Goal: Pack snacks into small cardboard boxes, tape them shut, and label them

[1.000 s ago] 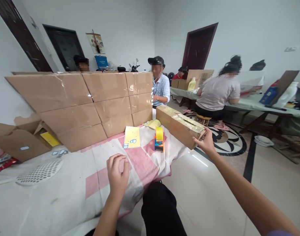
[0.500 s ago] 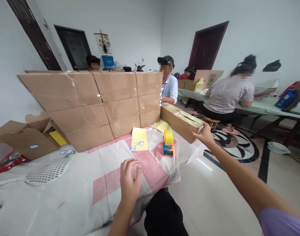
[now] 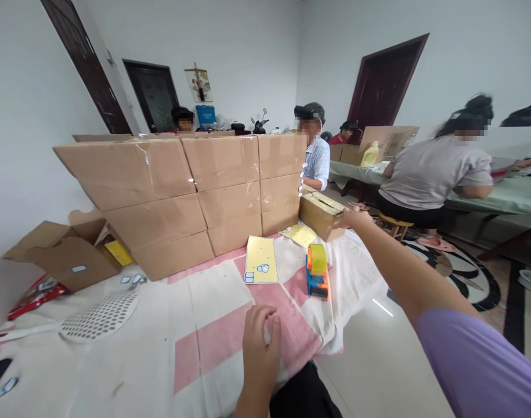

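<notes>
At the table's right edge my right hand point(image 3: 354, 218) is on the near end of a long cardboard box point(image 3: 320, 216), its arm stretched out. Yellowish tape runs along the top of that box, beside a wall of stacked cardboard boxes point(image 3: 228, 194). My left hand point(image 3: 262, 337) hovers or rests low over the pink and white cloth point(image 3: 217, 342); its fingers are loosely bent, thumb apart, with nothing in it. Between the hands stands an orange and blue tape dispenser point(image 3: 317, 270) with a yellow roll. Close by lie a yellow sheet point(image 3: 262, 261) and a second yellow piece point(image 3: 299, 233).
An opened carton point(image 3: 73, 255) stands on the left, near a white fly swatter point(image 3: 100, 316) and a red packet point(image 3: 39, 296). One person point(image 3: 318, 157) is behind the stack; another person point(image 3: 439, 168) sits at a table on the right. Tiled floor point(image 3: 365, 342) borders the table.
The long box has moved away from me along the stack's right end, with my right hand following. My view has shifted left. My left hand keeps its loose bend.
</notes>
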Tool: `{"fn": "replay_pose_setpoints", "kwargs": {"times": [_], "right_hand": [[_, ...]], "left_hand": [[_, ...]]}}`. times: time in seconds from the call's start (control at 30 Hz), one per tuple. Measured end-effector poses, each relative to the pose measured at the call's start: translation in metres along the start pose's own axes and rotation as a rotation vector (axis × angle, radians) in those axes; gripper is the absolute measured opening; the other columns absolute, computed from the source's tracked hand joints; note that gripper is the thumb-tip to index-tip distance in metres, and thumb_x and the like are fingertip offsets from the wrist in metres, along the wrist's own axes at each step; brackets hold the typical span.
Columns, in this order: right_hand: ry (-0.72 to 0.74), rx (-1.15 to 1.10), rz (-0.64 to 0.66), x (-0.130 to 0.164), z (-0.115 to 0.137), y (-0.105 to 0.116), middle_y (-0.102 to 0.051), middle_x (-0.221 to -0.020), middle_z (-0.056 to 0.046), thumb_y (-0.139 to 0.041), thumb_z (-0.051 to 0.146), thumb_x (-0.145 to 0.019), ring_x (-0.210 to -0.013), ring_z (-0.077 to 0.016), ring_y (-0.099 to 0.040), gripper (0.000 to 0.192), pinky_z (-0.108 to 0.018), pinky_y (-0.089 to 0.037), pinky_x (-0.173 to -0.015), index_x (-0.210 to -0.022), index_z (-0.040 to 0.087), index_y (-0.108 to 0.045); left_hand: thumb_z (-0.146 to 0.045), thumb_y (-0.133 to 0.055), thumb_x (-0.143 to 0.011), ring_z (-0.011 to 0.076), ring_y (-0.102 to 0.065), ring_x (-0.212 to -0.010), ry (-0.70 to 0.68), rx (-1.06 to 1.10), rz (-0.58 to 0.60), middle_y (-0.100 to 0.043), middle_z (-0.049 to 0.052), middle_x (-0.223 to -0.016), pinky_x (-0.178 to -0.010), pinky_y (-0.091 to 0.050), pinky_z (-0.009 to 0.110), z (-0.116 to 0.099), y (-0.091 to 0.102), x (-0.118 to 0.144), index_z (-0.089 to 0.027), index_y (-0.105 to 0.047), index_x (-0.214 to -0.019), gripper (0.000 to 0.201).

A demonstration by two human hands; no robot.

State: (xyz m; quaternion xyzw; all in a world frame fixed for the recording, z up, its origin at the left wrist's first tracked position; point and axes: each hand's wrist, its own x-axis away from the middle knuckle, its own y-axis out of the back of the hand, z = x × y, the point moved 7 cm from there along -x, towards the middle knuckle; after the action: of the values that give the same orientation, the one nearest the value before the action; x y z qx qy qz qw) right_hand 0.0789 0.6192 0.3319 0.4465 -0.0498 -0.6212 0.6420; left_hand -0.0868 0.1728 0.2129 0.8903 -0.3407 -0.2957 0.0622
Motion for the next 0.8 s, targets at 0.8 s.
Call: {"fn": "replay_pose_setpoints", "kwargs": {"times": [0.8], "right_hand": [[0.060,-0.456,-0.227,-0.130,0.123,-0.049,-0.059,-0.087,-0.003,-0.055,0.013,-0.072,-0.075,-0.0159,-0.053,0.029,-0.035,-0.050,-0.082,-0.101,0.017,-0.058]], "left_hand": [[-0.051,-0.045,-0.097,0.0197,-0.057,-0.065,0.160,0.145,-0.012,-0.060,0.005,-0.070,-0.064,-0.049,0.031,0.035,-0.043,-0.008,-0.024,-0.066,-0.080,0.038]]}}
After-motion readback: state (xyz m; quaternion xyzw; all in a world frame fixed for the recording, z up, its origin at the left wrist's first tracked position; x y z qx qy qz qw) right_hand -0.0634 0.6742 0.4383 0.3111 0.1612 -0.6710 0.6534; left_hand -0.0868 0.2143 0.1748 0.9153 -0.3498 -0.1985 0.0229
